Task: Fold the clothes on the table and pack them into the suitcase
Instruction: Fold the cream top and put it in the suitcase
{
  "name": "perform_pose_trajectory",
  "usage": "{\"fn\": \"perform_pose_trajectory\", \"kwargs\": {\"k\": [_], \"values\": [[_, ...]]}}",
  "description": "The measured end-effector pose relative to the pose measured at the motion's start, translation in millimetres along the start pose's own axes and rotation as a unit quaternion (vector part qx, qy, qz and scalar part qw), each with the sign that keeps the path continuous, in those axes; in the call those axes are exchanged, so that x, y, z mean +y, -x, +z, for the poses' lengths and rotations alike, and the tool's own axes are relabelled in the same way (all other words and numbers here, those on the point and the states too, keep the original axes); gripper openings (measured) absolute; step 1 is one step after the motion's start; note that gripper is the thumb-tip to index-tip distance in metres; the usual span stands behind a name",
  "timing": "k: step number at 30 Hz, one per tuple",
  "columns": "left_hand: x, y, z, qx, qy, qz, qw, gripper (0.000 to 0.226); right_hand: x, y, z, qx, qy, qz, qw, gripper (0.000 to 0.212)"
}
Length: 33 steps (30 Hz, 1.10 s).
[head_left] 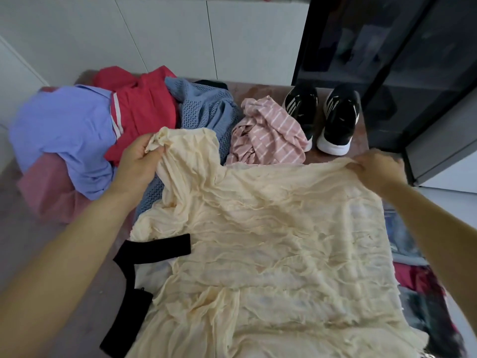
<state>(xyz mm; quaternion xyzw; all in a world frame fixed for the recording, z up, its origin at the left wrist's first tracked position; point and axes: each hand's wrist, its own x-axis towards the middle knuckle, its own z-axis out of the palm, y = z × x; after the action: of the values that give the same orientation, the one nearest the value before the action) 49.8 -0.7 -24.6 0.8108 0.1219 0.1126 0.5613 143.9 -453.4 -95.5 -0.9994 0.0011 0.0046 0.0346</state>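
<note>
A large crinkled cream garment (271, 241) lies spread over the near half of the table. My left hand (138, 158) grips a bunched corner of it at the upper left. At the upper right, my right hand (376, 166) pinches its far edge. Beneath the cream garment lies a white piece with black trim (134, 257). Behind it sit a lilac shirt (64, 130), a red garment (144, 109), a blue knit (206, 109) and a pink striped piece (268, 133). At the lower right, the suitcase (418, 285) shows red and blue contents, mostly hidden by the cream garment.
A pair of black sneakers (325, 115) with white soles stands at the table's far right. A dark glass-fronted cabinet (400, 60) rises behind them. White cupboard doors (154, 34) line the back wall. A pink cloth (49, 197) hangs off the table's left side.
</note>
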Motion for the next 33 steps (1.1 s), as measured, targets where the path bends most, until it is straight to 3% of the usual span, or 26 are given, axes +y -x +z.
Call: {"fn": "perform_pose_trajectory", "kwargs": {"k": [3,7,10,12,14,15,16,18,19,20,22,25,28,33], "values": [[7.5,15.4,-4.6,-0.046,0.026,-0.003,0.999,0.035,9.2,11.0,-6.4,0.034,-0.054,-0.027,0.998,0.032],[0.3,65.7,-21.0,-0.234,-0.099,0.069,0.965,0.043,30.7,56.0,5.5,0.082,-0.085,-0.058,0.991,0.052],[-37.4,105.3,-30.4,-0.347,-0.237,0.124,0.899,0.026,41.4,100.4,20.6,0.055,-0.047,-0.098,0.993,0.042],[-79.9,127.2,-32.8,-0.378,-0.363,0.184,0.831,0.037,44.2,124.0,34.3,-0.020,0.026,-0.116,0.993,0.032],[-94.9,145.3,-30.7,-0.419,-0.465,0.124,0.770,0.059,43.0,142.7,44.8,-0.111,0.086,-0.107,0.984,0.053],[-93.5,150.8,-29.2,-0.431,-0.470,0.073,0.767,0.072,39.5,150.7,46.5,-0.128,0.088,-0.099,0.983,0.064],[-89.9,153.4,-27.5,-0.414,-0.453,0.054,0.788,0.080,33.4,158.0,45.1,-0.121,0.080,-0.087,0.986,0.072],[-75.4,151.8,-18.2,-0.333,-0.437,0.145,0.823,0.067,19.4,172.4,43.2,-0.096,0.053,-0.079,0.991,0.077],[-69.6,148.7,-11.9,-0.297,-0.447,0.190,0.822,0.058,12.1,179.2,42.8,-0.091,0.053,-0.092,0.990,0.077],[-62.8,145.4,-6.1,-0.286,-0.474,0.207,0.807,0.054,6.5,185.0,44.0,-0.101,0.059,-0.109,0.987,0.076],[-67.4,138.9,2.5,-0.315,-0.545,0.217,0.746,0.055,4.0,193.6,51.7,-0.142,0.071,-0.133,0.978,0.079],[-87.3,136.6,2.8,-0.399,-0.591,0.112,0.692,0.073,7.2,199.1,53.3,-0.168,0.066,-0.132,0.975,0.087],[-83.6,155.8,-10.5,-0.408,-0.544,0.136,0.721,0.080,2.3,218.1,37.0,-0.124,0.029,-0.154,0.980,0.085],[-92.7,233.8,-44.6,-0.421,-0.453,0.269,0.738,0.081,11.2,289.6,17.5,-0.029,-0.054,-0.302,0.951,0.058]]}}
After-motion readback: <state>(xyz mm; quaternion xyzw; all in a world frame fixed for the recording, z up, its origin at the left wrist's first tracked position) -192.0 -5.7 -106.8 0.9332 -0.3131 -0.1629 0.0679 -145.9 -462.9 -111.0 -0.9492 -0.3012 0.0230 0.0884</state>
